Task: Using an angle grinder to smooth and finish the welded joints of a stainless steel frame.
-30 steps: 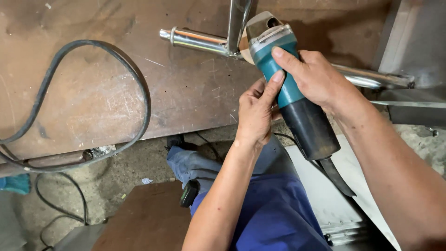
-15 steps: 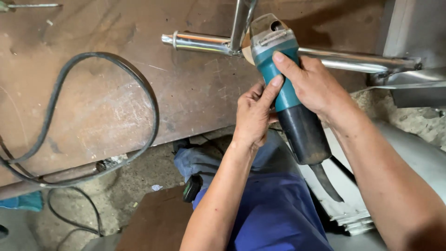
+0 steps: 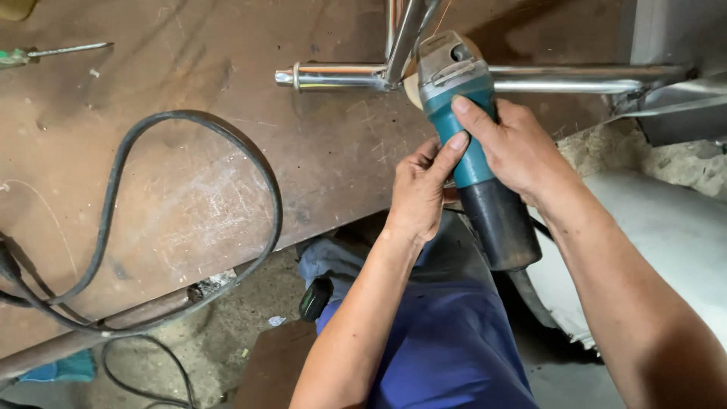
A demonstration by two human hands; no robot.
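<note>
Two hands (image 3: 424,185) (image 3: 519,148) gripping teal grinder (image 3: 473,144), shiny steel tubes (image 3: 575,78)

Grinder disc (image 3: 413,85) mostly hidden behind tube (image 3: 575,78).

Metal workshop: scarred steel bench (image 3: 189,189), angle grinder (image 3: 469,144), steel tubing (image 3: 575,78).

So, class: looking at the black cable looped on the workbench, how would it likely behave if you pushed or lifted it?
The black cable lies in a loose curved loop on the rusty workbench, so it is probably floppy rather than stiff. Lifted at one point, it would likely sag and drag. Pushed, its round rubbery-looking sheath may slide or shift shape instead of moving whole.
</note>
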